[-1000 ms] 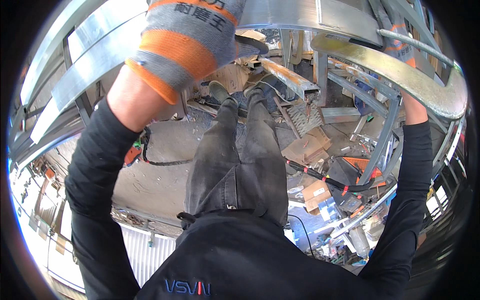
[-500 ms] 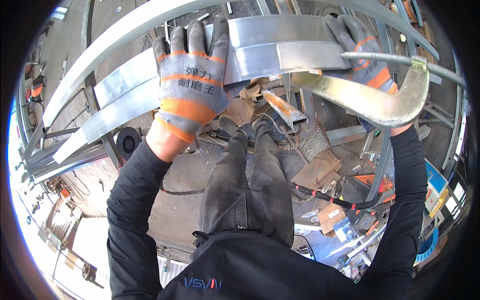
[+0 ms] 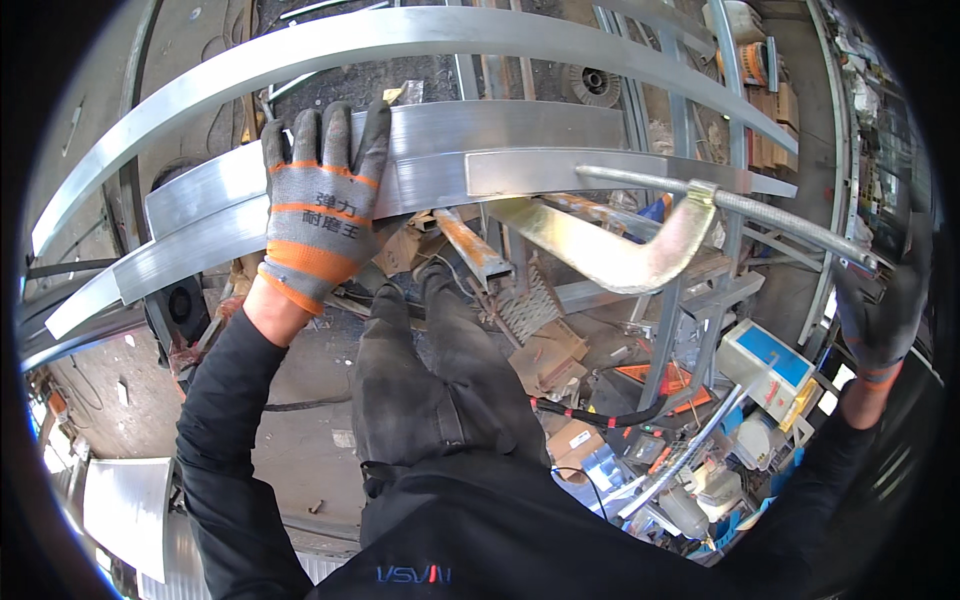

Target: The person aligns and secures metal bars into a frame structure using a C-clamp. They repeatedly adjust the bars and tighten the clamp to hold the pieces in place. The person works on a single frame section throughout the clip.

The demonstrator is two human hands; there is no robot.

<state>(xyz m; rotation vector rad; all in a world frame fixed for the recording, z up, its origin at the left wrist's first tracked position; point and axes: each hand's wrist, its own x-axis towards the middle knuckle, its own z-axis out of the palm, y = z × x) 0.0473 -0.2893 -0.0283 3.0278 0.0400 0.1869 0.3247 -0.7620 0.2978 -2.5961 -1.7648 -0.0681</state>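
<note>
My left hand (image 3: 320, 215), in a grey glove with orange bands, lies with its fingers stretched over two curved aluminium strips (image 3: 430, 125) that overlap side by side. A gold-coloured C-clamp (image 3: 650, 255) sits at the strips, right of that hand. Its long threaded screw (image 3: 790, 222) runs out to the right, and a small flat metal plate (image 3: 520, 172) rests by the screw's inner end. Whether the clamp is tight, I cannot tell. Near the screw's outer end, my right hand (image 3: 885, 310) is raised, somewhat blurred, with thumb and fingers apart and nothing visible in it.
Another curved aluminium bar (image 3: 400, 32) arches beyond the strips. Below are a rusty square tube (image 3: 470, 250), a perforated metal piece (image 3: 530, 300) and cardboard (image 3: 550, 355). A black cable (image 3: 600, 418) crosses the floor. Tools and a blue-topped box (image 3: 768, 365) crowd the right.
My right hand has left the strips' right part and swung right, to the outer end of the clamp screw. My left hand stays flat on the strips. The whole view has shifted.
</note>
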